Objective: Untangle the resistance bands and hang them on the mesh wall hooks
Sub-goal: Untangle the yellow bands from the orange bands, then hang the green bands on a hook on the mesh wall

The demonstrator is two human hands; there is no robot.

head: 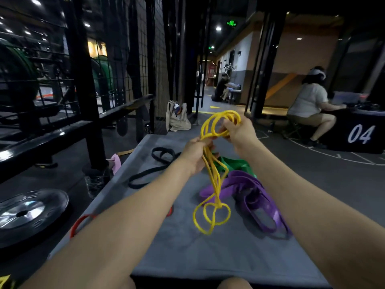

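From the head view, the untangling step is in hand: the left hand grips the gathered strands of a thin yellow rubber resistance band lifted above the grey padded bench, while the right hand pinches its upper loops. Its lower end dangles in a knot just over the bench. A wide purple band, a green band and a black band lie there, unhung. Next, I judge, the knot needs loosening before carrying the band to the black mesh wall.
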